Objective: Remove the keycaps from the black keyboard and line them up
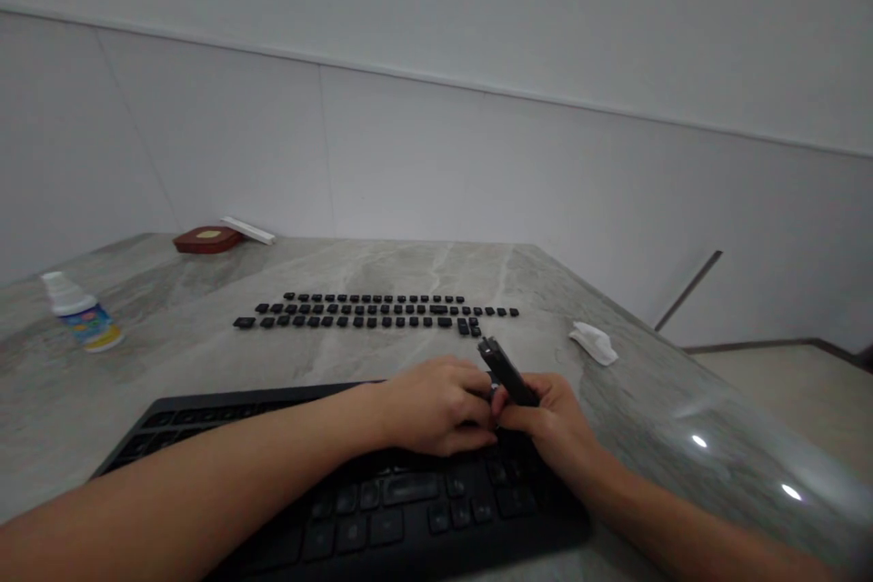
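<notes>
Keyboard (409, 488): on the tabletop (164, 355) right before me, beneath my left hand (446, 405).
Tool (508, 373): in my right hand (552, 423), over the keyboard's right part.
Keycaps (372, 310): in rows behind the keyboard.
Bottle (85, 318): left of the rows.
Box (205, 241): behind the bottle, near the wall (436, 155).
Strip (249, 230): just beside the box, rightward.
Tissue (593, 343): right of the keycaps.

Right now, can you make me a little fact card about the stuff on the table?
Left grip: over the keyboard; any hold is hidden
Right grip: around a dark stick
Loose keys: about three rows on the table, beyond the keyboard
Bottle: white, at the left
Tissue: white, at the right
Red box: far left, by a white strip
</notes>
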`<state>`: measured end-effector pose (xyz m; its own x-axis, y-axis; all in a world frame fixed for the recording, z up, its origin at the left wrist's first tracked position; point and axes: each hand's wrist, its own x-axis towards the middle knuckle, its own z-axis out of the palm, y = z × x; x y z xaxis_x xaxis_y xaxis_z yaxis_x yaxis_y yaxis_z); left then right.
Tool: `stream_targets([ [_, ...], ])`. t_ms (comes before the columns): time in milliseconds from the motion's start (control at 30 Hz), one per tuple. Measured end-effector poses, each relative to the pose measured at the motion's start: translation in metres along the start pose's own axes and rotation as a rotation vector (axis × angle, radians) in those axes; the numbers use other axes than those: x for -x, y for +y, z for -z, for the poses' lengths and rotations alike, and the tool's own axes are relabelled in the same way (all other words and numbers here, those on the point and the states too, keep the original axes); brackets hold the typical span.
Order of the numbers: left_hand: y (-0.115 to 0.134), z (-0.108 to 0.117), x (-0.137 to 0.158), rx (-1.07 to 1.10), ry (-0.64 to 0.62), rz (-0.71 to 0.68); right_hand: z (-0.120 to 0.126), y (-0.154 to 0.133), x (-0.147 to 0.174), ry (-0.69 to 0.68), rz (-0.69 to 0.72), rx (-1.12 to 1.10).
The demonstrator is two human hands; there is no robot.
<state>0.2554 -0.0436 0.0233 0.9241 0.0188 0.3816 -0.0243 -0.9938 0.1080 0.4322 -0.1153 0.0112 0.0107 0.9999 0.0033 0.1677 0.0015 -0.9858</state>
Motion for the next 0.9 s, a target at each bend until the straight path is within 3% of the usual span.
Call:
stream_targets([
  [233, 0.003, -0.010, 0.005, 0.022, 0.106, 0.003, -0.001, -0.006, 0.001, 0.000, 0.019, 0.031],
  [400, 0.003, -0.007, 0.001, 0.016, 0.040, 0.001, 0.005, -0.009, 0.004, 0.137, 0.059, 0.016],
  [533, 0.002, -0.009, 0.001, 0.045, 0.039, -0.008, 0.007, -0.009, 0.005, 0.124, 0.077, 0.014],
  [767, 0.002, -0.007, 0.006, 0.276, 0.108, 0.078, 0.008, -0.005, 0.006, 0.062, 0.246, 0.104],
  [900, 0.000, -0.001, 0.007, 0.406, 0.137, 0.186, 0.012, -0.001, 0.007, 0.145, 0.290, 0.172],
])
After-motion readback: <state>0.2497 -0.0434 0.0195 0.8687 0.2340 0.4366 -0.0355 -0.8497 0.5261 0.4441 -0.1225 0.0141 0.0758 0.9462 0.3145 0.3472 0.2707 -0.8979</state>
